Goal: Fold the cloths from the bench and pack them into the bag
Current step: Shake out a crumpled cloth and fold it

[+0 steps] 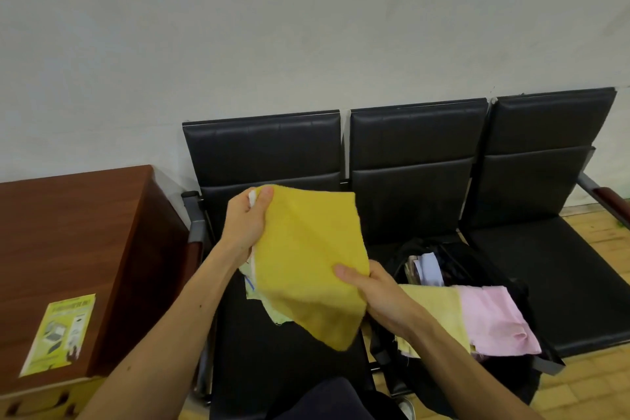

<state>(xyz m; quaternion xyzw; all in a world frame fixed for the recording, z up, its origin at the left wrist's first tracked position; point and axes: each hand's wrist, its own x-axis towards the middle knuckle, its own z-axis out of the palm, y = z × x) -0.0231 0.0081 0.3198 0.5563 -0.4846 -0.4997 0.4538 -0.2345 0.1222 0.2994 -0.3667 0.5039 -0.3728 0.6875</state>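
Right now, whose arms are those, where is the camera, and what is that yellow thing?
No machine here. The camera sits on a person's head and looks down, so the arms are that person's own. The left hand and right hand each grip an edge of a yellow cloth, held up over a black bench. On the bench sits an open black bag, with a pale yellow cloth and a pink cloth lying across it. To the left stands a brown wooden cabinet with a green leaflet on top.

view: head | worn on the person's head | faces forward and down | close over bench (419,181)
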